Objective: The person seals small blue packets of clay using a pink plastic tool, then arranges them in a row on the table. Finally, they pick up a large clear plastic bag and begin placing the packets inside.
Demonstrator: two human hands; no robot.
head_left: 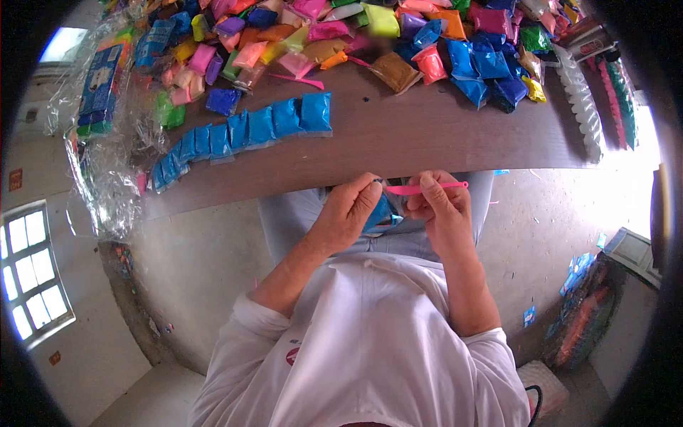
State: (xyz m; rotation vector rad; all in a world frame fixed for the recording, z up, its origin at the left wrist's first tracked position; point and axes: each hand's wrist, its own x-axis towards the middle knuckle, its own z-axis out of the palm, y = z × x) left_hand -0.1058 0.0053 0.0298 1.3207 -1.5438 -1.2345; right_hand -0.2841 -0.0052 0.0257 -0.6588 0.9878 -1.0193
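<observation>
My right hand [442, 203] is closed around a slim pink plastic modelling tool [409, 190], thumb on top. The tool lies roughly level and its left tip comes close to my left thumb. My left hand [351, 206] is pinched shut at the table's front edge; a small dark bit shows at its fingertips, too small to name. Just below, between both hands and over my lap, is a blue packet [382, 217], partly hidden by the left fingers. Some clear plastic seems to show beside it. On the table, a curved row of joined blue packets [249, 128] lies ahead to the left.
A heap of colourful small packets [313, 35] covers the far side of the brown table [427, 135]. Crumpled clear plastic [117, 178] hangs over the left edge. A white scalloped strip [580, 107] and a can [587, 43] are at the right. Scraps lie on the floor.
</observation>
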